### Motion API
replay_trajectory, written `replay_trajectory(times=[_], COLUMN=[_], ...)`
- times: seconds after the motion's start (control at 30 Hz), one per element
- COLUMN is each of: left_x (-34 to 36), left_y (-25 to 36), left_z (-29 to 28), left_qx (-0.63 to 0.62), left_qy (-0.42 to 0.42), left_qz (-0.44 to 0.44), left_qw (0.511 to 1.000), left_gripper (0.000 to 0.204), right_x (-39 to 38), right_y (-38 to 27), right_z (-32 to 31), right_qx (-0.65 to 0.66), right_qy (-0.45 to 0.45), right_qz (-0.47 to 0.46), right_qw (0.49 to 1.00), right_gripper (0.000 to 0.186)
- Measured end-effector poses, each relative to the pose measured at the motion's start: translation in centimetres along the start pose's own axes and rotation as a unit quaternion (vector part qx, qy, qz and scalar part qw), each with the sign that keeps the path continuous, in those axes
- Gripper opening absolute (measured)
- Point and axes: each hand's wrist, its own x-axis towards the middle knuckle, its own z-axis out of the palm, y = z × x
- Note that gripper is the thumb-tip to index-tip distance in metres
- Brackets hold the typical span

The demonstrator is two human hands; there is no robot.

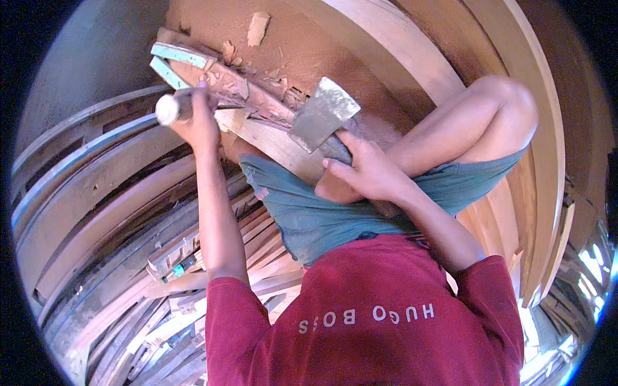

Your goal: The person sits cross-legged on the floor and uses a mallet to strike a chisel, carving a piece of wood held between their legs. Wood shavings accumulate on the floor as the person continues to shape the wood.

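Observation:
My right hand (370,168) is closed around the handle of a hatchet (324,114), close below its broad grey steel head. The hatchet head hangs over a long wooden piece (273,138) that slants across in front of my crossed legs. To the left, my left hand (201,122) is wrapped round a thick wooden handle (182,105) with a pale, rounded end. Whatever is at the other end of that handle is hidden by my fingers. Beside my left hand lies a narrow board (187,56) with pale green painted edges, covered with wood chips (235,83).
A loose chip (259,29) lies on the brown surface beyond. Long planks (109,154) are stacked on the left, with a heap of offcuts (174,321) at lower left. Curved-looking boards (541,161) stand on the right. My bent knee (505,106) sits close to them.

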Motion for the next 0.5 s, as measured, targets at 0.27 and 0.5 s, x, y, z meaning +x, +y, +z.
replay_trajectory(times=[0.27, 0.5], left_x=[0.3, 0.8], left_y=[-0.1, -1.4], left_z=[-0.1, -1.1], left_qx=[0.030, 0.018], left_qy=[-0.032, -0.027], left_qz=[0.068, 0.125], left_qw=[0.997, 0.992], left_gripper=[0.018, 0.011], right_x=[-0.1, 1.8], right_y=[0.5, -9.9], right_z=[0.0, -4.7], right_qx=[-0.012, -0.139], right_qy=[-0.002, 0.030], right_qz=[-0.071, -0.208], right_qw=[0.997, 0.968], right_gripper=[0.049, 0.045])
